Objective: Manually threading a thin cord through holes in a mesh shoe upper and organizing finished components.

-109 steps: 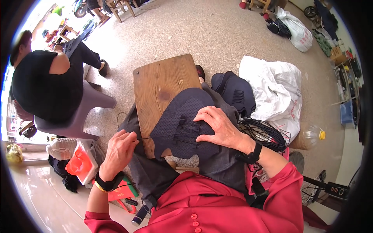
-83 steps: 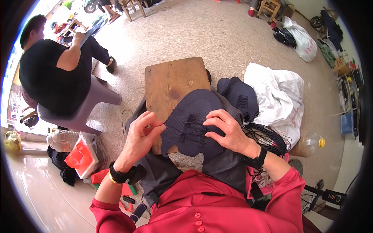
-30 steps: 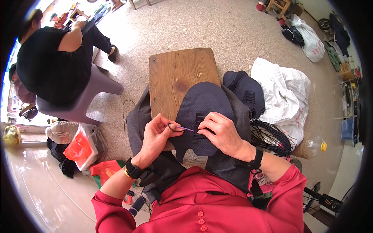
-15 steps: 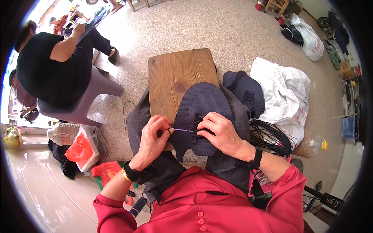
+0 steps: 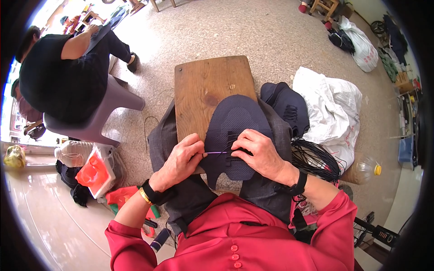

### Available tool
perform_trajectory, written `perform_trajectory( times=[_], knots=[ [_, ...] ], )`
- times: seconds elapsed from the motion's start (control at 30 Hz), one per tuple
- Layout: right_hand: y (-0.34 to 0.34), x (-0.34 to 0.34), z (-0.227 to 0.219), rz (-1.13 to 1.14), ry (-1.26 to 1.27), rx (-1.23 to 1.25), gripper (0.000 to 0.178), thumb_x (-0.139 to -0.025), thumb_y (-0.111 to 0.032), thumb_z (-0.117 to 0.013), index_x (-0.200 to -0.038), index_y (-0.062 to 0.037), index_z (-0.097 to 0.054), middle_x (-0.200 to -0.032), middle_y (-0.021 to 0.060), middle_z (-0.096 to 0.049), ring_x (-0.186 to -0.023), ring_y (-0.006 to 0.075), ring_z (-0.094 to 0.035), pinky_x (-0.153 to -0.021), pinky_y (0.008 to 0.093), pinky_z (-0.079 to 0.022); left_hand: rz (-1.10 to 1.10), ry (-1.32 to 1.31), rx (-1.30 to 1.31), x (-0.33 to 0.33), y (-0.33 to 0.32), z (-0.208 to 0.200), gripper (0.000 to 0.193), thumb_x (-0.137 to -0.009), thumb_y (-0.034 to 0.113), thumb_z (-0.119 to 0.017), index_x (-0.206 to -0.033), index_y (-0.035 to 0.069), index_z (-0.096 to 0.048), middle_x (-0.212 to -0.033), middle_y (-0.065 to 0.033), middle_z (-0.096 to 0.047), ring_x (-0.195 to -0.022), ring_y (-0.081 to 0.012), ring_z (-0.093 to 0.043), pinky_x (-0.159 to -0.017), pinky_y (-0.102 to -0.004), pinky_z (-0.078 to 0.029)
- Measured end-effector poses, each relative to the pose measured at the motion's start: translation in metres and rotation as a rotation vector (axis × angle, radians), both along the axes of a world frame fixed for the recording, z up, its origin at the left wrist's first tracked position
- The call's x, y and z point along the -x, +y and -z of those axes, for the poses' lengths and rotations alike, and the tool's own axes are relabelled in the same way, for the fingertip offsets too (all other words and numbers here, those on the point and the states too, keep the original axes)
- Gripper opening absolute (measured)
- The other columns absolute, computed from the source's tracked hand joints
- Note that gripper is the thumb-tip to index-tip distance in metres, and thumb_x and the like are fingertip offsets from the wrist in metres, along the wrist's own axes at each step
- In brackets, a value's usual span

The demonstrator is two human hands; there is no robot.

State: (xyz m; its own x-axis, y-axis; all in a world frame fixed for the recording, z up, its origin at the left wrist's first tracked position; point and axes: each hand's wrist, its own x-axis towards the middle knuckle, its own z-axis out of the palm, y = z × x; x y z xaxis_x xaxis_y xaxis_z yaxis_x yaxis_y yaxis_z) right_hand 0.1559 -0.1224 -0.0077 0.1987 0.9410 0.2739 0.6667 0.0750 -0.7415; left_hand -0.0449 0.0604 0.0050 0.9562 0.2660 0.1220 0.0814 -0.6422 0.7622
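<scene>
A flat dark navy shoe upper [image 5: 235, 113] lies across my lap and the near end of a wooden board [image 5: 212, 79]. My left hand [image 5: 181, 157] is closed, pinching a thin purple rod [image 5: 217, 152] that points right toward the upper's middle. Its far tip sits by the dark lacing strip and is hard to make out. My right hand [image 5: 261, 154] rests on the upper's right side, thumb and forefinger closed at the strip on a black shoelace [image 5: 231, 135], partly hidden by the fingers.
Finished-looking dark uppers [image 5: 289, 108] lie right of the board, beside a white sack [image 5: 332, 99] and a bundle of black laces [image 5: 316, 159]. A large plastic bottle [image 5: 361, 168] lies farther right. At left, a person sits on a grey plastic stool [image 5: 120, 101].
My left hand has turned slightly, its fingers curling more closely together around the purple rod, and shifted a little right. My right hand stays at the lacing strip.
</scene>
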Motion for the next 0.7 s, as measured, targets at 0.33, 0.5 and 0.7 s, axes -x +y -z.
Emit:
perform_trajectory(
  times=[0.33,0.5,0.7],
  knots=[
    [0.001,-0.001,0.0,-0.009,0.018,-0.01,0.016,-0.08,-0.008,-0.08,-0.089,-0.0029,-0.068,-0.09,0.009,-0.061,-0.091,0.0292,-0.064,-0.081,0.0411,-0.053,0.071,-0.049,-0.01,-0.018,-0.015,0.002,0.021,-0.082,-0.002,-0.073,-0.082,0.0,-0.052,-0.087,-0.0146,-0.049,-0.081,-0.036,-0.054,-0.07,-0.0435,-0.046],
    [0.0,-0.003,0.001,-0.051,-0.003,-0.005,0.017,-0.081,-0.007,-0.079,-0.089,-0.0028,-0.064,-0.093,0.0095,-0.058,-0.093,0.03,-0.062,-0.083,0.0411,-0.052,0.063,-0.088,-0.041,-0.024,-0.023,0.005,0.022,-0.081,-0.004,-0.073,-0.081,0.0,-0.051,-0.087,-0.0148,-0.05,-0.08,-0.0361,-0.054,-0.07,-0.0435,-0.046],
    [0.0,-0.001,0.008,-0.083,-0.24,-0.027,0.019,-0.081,-0.008,-0.077,-0.087,-0.0041,-0.06,-0.091,0.0103,-0.053,-0.091,0.0288,-0.058,-0.084,0.039,-0.051,0.052,-0.088,0.022,-0.034,-0.03,0.008,0.02,-0.082,-0.004,-0.073,-0.084,-0.001,-0.053,-0.087,-0.0145,-0.051,-0.078,-0.0354,-0.054,-0.068,-0.0425,-0.046]
  ],
)
